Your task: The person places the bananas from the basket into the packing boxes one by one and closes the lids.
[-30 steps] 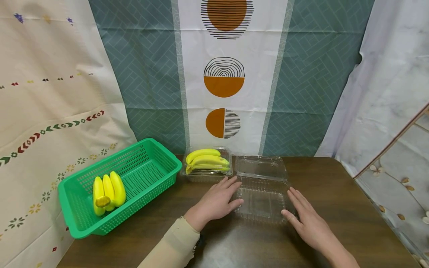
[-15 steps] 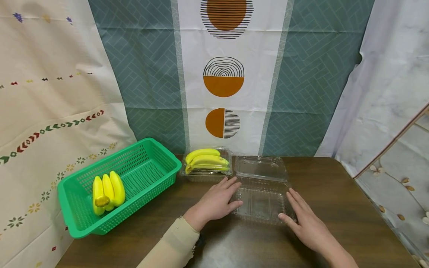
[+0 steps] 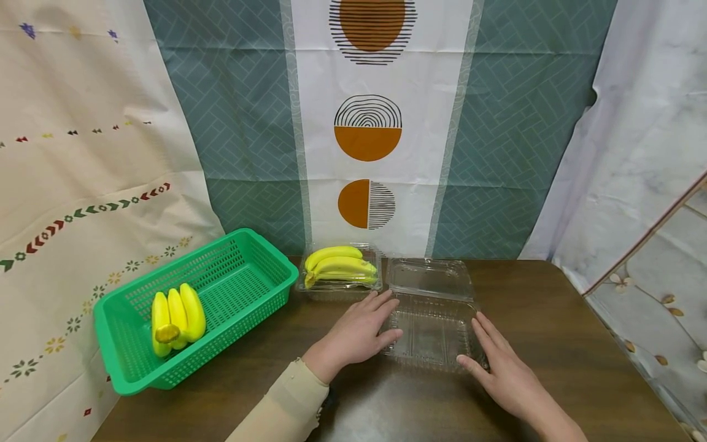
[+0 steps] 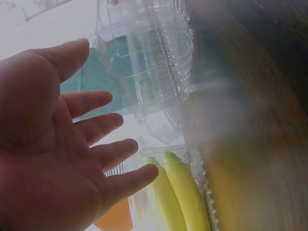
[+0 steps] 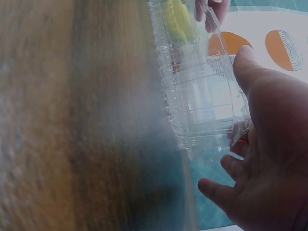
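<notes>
The left forearm point(image 3: 284, 405) extends from the lower edge of the head view toward the upper right, its pale sleeve point(image 3: 298, 390) ending at the wrist. The left hand point(image 3: 356, 331) is positioned back upward, fingers point(image 4: 101, 129) extended and spaced apart, thumb point(image 3: 390, 337) directed inward. The right forearm point(image 3: 552, 417), bare where visible, angles toward the upper left. The right hand point(image 3: 508, 371) mirrors this posture: fingers point(image 5: 219, 192) relaxed, thumb point(image 3: 472, 367) set apart, pointing inward. Both hands stand apart, facing each other.
</notes>
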`<state>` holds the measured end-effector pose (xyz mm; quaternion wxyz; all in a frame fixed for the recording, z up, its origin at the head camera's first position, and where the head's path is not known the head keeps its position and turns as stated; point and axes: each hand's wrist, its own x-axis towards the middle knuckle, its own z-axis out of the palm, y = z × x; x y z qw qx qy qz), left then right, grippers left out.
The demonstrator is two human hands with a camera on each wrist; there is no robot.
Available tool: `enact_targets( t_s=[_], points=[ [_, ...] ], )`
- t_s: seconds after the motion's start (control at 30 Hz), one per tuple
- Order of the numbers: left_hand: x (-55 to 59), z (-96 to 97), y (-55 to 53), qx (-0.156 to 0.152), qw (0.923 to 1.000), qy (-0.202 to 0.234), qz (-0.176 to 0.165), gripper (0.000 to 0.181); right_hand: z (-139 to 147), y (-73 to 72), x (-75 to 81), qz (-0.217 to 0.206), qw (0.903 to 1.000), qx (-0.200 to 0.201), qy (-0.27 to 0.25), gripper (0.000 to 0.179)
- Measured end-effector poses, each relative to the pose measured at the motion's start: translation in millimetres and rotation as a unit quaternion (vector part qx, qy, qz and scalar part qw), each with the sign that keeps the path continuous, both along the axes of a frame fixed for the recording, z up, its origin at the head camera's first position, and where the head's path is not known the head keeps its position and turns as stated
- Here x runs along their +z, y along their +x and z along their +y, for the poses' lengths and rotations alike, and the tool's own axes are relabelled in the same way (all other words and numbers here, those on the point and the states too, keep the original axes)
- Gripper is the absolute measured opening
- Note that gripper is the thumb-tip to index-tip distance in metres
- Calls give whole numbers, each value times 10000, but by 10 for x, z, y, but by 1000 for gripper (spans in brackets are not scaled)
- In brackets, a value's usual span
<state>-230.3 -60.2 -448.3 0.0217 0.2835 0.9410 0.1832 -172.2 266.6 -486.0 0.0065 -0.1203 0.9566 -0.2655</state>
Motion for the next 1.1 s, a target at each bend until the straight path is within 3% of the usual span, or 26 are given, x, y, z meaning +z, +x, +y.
enact_targets(
  t_s=[0.37, 0.87, 1.1],
  points=[
    [78, -107, 36, 350, 9981, -67, 495, 73, -16, 23, -2, -22, 10000, -32, -12, 102],
    [199, -365, 193, 634, 9905, -265, 1195, 74, -25, -15, -14, -97, 9999, -39, -53, 104],
    [306, -531, 210, 828, 9843, -458, 1492, 75, -19, 8, -20, -94, 9999, -67, -71, 104]
  ],
)
